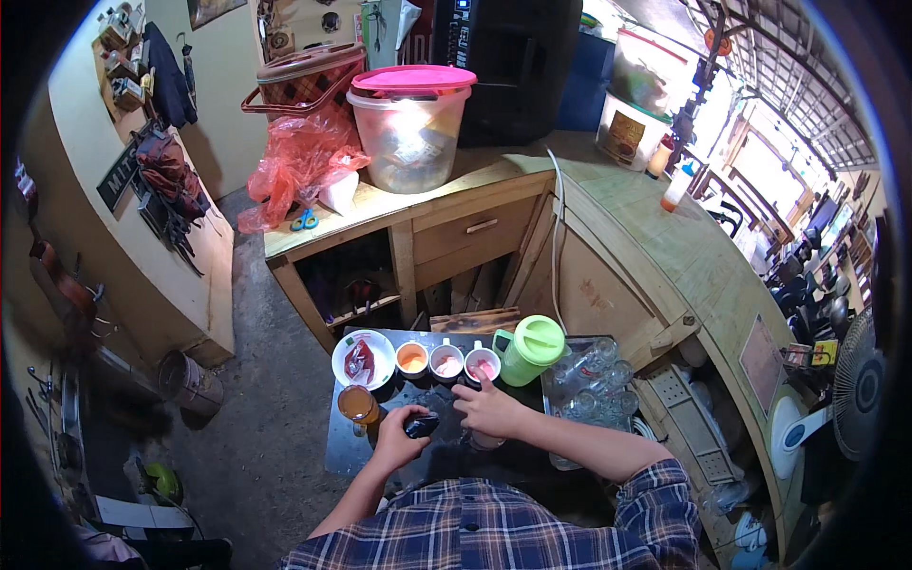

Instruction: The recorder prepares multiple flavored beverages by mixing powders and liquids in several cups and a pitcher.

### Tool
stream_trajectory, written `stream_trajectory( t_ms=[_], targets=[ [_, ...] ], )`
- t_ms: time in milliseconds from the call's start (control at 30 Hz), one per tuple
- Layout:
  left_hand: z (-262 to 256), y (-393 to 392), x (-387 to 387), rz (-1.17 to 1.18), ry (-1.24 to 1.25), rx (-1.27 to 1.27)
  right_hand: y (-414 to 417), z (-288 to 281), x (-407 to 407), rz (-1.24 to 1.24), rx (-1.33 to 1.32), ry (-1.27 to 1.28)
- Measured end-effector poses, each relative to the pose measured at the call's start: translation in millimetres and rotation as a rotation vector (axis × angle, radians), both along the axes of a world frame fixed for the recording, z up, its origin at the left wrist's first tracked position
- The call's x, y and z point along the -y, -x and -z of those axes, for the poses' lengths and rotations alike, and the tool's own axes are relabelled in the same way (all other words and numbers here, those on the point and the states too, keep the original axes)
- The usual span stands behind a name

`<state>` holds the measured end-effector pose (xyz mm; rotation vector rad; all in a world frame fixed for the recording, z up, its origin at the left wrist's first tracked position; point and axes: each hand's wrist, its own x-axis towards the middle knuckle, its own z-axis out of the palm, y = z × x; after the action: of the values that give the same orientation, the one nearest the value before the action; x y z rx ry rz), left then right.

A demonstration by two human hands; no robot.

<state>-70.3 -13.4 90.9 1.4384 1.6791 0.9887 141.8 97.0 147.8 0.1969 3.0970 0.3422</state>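
Observation:
My left hand (400,440) is closed around a small dark object (421,425), perhaps a lid, over the metal-topped table (340,452). To its left stands a glass mug of amber drink (358,405). My right hand (491,411) has its fingers spread, one reaching to the rim of a white cup with pink contents (482,362). Beside that cup stand a second white cup with pale pink contents (447,362) and one with orange contents (412,358). A white bowl (385,349) holds a red packet. A green lidded pitcher (533,349) is at the right of the cups.
A tray of upturned clear glasses (595,385) lies at the table's right. Behind, a wooden counter (499,178) carries a pink-lidded plastic bucket (410,135), red plastic bags (303,153) and blue scissors (304,220). A white fan (787,434) stands far right.

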Motion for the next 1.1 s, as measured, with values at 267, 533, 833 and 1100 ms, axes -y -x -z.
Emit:
stream_trajectory(
  t_ms=[267,533,833,1100],
  targets=[
    [4.2,7.7,4.4,-0.009,0.043,0.042,-63.2,13.7,43.6,0.771,-0.447,0.747],
    [7.9,8.5,-4.5,0.011,0.097,0.067,-86.9,80.7,128.5,1.190,-0.647,1.916],
    [-2.5,7.1,-7.2,0.036,0.089,0.060,-47.0,117.8,126.7,1.053,-0.759,2.320],
    [-2.4,9.0,-5.4,0.059,0.096,0.048,-34.8,93.2,121.0,1.093,-0.920,2.770]
  ],
)
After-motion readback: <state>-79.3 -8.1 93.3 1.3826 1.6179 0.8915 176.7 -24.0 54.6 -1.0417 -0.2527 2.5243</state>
